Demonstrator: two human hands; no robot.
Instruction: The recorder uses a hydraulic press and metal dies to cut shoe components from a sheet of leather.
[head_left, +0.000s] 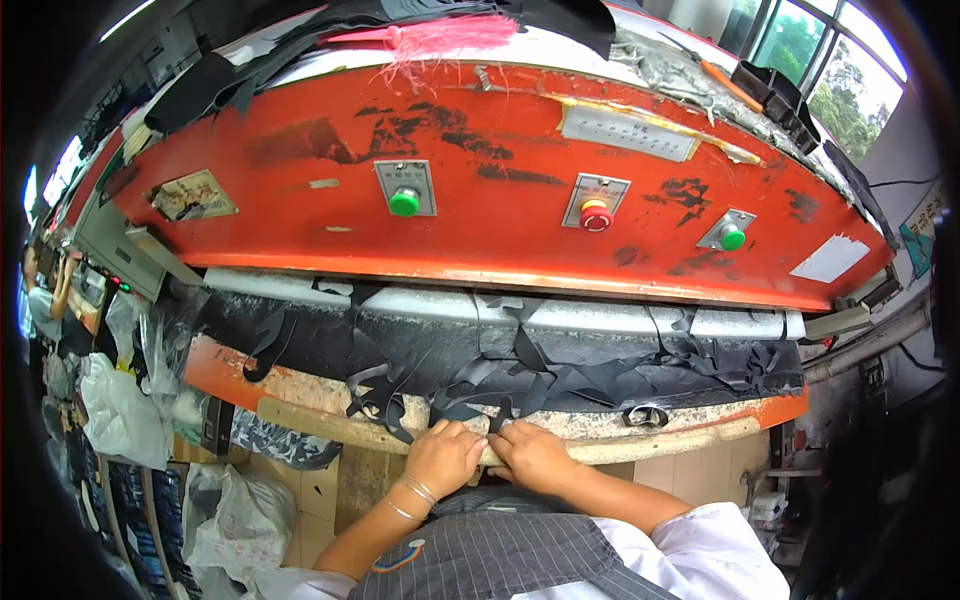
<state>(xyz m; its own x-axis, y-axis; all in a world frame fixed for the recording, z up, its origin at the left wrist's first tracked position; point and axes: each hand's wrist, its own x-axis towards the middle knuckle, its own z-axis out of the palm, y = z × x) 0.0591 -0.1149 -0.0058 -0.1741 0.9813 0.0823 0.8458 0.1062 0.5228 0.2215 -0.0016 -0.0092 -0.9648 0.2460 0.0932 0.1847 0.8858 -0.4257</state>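
Observation:
My left hand (445,460), with bangles on its wrist, and my right hand (532,456) are side by side at the near edge of a machine bed (590,424). Their fingers are curled at the ends of black strips, part of a cut-up black sheet (420,340). The sheet lies along the bed, with ragged strips and gaps in its near part. My fingertips partly hide where they grip it. To the right of my hands, a small oval metal ring, like a cutting die (645,415), sits on the bed.
A red press head (300,240) spans above the bed's far side, bearing green buttons (404,202) and a red button (596,216). Pink fringe (450,35) and orange-handled scissors (730,85) lie on top. White plastic bags (240,515) stand at the left; a person (50,300) is farther off.

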